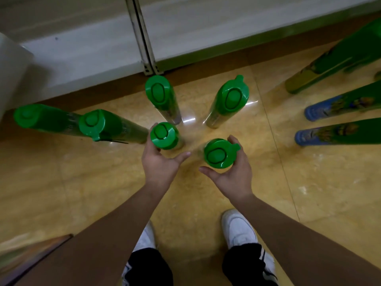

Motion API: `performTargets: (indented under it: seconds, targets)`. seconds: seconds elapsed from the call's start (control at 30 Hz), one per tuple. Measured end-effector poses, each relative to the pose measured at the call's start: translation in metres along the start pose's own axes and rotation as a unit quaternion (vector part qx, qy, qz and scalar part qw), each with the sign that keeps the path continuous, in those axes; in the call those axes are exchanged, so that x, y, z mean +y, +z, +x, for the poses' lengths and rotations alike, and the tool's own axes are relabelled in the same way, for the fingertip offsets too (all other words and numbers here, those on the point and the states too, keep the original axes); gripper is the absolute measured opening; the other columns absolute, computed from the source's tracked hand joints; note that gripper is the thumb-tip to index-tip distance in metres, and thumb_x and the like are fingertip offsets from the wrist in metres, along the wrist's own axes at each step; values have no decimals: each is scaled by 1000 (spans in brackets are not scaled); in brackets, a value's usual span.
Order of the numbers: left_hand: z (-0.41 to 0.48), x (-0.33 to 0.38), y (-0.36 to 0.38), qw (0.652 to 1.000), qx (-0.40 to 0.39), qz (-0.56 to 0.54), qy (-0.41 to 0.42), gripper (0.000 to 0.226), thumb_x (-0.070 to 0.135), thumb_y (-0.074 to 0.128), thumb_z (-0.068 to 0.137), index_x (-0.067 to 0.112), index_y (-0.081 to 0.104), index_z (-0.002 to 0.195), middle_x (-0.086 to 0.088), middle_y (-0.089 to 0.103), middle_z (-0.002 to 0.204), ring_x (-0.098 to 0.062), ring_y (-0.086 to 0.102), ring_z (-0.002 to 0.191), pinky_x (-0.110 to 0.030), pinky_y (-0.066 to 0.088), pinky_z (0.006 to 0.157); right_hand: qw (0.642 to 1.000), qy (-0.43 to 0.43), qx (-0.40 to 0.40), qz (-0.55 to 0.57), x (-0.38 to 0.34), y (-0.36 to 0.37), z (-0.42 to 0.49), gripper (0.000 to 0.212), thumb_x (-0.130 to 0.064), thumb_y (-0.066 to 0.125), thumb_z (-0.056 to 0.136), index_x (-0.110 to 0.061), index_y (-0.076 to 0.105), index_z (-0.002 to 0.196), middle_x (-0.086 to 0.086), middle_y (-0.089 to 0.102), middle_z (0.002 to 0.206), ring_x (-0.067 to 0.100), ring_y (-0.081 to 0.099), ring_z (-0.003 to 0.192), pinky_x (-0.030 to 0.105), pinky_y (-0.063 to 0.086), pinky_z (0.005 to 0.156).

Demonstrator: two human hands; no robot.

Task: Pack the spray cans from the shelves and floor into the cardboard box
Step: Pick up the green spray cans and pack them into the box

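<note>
far left, two green-capped cans (92, 123) stand on the floor (61, 178) below the shelf (86, 50), and they can wait. a blurred brown edge in the lower left corner may be the cardboard box, but i cannot tell. my left hand (158, 164) is at the near-left can (164, 135) — fingers (153, 129) laid against its left side, thumb spread wide and off the can, so that hand is not closed yet. i judge the move is to bring the thumb in below the cap and squeeze the can's body, not the plastic cap, which could pop off in a lift. the back-left can (157, 92) and back-right can (233, 100) stand just behind, near enough that a sideways swing might topple them, so i'd lift straight up. my right hand (233, 176) has its fingers (236, 142) curled round the far side of the near-right can (218, 153), thumb along the near side, gripping it just beneath the cap. both near cans are upright on the floor, close but apart — i'd raise them level, without knocking them together. to the right more cans (329, 108) stand, well apart from my hands.
</note>
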State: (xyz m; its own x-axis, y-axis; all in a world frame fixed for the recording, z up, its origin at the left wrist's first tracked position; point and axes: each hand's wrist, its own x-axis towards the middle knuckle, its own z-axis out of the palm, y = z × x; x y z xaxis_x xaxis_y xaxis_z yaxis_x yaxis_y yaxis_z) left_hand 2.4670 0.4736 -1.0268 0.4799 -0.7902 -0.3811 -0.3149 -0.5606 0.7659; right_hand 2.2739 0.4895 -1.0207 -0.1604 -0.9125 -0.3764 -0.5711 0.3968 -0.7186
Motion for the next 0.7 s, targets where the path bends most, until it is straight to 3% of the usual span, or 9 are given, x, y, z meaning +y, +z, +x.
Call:
performTargets:
  seconds: [0.1,0.17,0.27,0.37,0.5,0.7]
  targets:
    - [3,1,9,998,30,-38,-27,89,51,95,48,15,64,123,7,72,110,-7,68,105,-35,56,96,998,13,12,60,-5,12,3,102,-52,95,52,-26,50,141,-7,62,131,8,57,123,26,46,105]
    - [5,6,8,997,45,-43,-34,71,37,98,54,16,68,115,10,73,102,-4,69,97,-29,58,89,995,24,17,98,-11,15,4,90,-33,98,56,-17,55,133,-5,66,118,2,60,111,15,46,98]
    - [3,12,1,998,45,-4,-33,64,41,98,55,20,70,109,12,74,95,-2,70,91,-27,58,85,994,40,29,101,-16,12,4,71,-19,97,60,-16,60,120,-13,66,101,-10,60,94,5,43,83]
    - [-9,23,-11,998,39,26,-33,61,41,95,56,21,71,108,13,74,91,0,69,87,-18,56,80,993,60,43,89,-28,-2,-1,62,-26,97,59,-20,62,110,-13,68,93,3,64,88,21,52,81]
    - [-36,62,-42,997,8,83,-5,63,42,95,57,22,68,110,17,69,93,2,63,85,2,38,67,998,41,24,50,-55,-36,-19,60,-33,95,58,-20,63,107,-6,71,94,15,67,90,31,54,81]
    - [-87,153,-129,996,34,77,-11,66,51,92,54,25,66,109,11,74,96,-10,69,92,-27,55,79,999,-20,-20,16,-160,-112,-59,58,-33,96,58,-25,57,100,-10,66,88,14,63,87,25,45,76]
